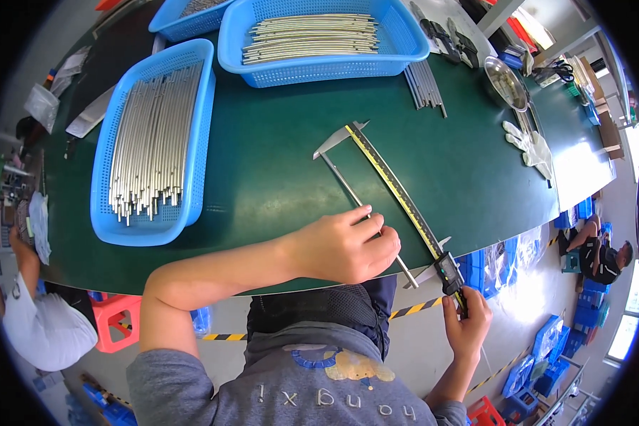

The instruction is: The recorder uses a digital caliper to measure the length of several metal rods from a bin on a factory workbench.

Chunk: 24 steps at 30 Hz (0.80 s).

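Note:
My left hand (pixel 350 246) is closed round a thin metal rod (pixel 342 179), which slants from upper left to lower right over the green table. In my right hand (pixel 468 323) is a digital caliper (pixel 399 192), gripped near its display end. The caliper's jaws are spread wide, and the rod lies between them, its far end at the upper jaw and its near end by the lower jaw. Whether both rod ends touch the jaws I cannot tell. A blue basket (pixel 101 186) full of similar rods (pixel 156 135) stands left of my hands.
A second blue basket (pixel 319 69) with rods stands at the back, and another blue basket (pixel 169 30) beside it. Several loose rods (pixel 424 85), a metal bowl (pixel 505 84) and a white glove (pixel 531 148) lie at the right. Other people (pixel 603 255) sit nearby.

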Each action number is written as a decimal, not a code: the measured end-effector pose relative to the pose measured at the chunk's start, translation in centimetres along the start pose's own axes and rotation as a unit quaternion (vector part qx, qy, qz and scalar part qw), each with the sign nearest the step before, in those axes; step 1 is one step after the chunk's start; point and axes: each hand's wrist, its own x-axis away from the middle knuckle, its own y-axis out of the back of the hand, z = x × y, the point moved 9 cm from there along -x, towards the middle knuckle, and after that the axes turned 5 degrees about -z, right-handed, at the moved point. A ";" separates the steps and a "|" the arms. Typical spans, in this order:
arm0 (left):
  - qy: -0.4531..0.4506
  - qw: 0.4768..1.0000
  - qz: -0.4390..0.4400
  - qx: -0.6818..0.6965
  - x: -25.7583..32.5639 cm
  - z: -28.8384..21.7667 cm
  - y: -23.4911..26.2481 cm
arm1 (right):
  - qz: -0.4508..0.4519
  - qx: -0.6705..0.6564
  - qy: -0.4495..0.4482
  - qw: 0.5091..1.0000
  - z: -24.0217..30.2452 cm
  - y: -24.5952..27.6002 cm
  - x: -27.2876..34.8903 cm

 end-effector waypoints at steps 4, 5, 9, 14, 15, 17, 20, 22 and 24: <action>0.001 1.000 0.000 -0.003 0.2 -0.2 -0.2 | 0.000 -0.001 -0.002 1.000 -0.1 0.1 0.1; 0.001 1.000 0.001 -0.001 0.3 -0.3 -0.3 | 0.001 -0.001 -0.004 1.000 -0.1 0.1 0.2; 0.021 0.999 0.028 0.030 0.2 0.0 -0.9 | 0.007 0.001 -0.010 1.000 0.0 0.2 0.4; 0.061 0.993 0.076 0.067 -0.2 1.1 -1.2 | -0.003 0.002 -0.017 1.000 -0.1 -0.1 0.4; 0.055 0.992 0.076 0.086 -0.2 1.0 -1.2 | -0.004 0.001 -0.004 1.000 0.1 -0.2 0.5; 0.067 0.995 0.052 0.058 -0.5 1.5 -0.5 | -0.007 0.003 0.001 1.000 0.4 -0.3 0.4; 0.063 0.995 0.053 0.052 -0.5 1.5 -0.7 | -0.008 0.004 0.007 1.000 0.5 -0.4 0.7; 0.053 0.996 0.048 0.050 -0.5 1.4 -0.7 | -0.001 0.004 0.019 1.000 0.7 -0.5 0.8; 0.058 0.995 0.058 0.049 -0.6 1.4 -0.7 | -0.004 0.001 0.021 1.000 0.9 -0.4 0.8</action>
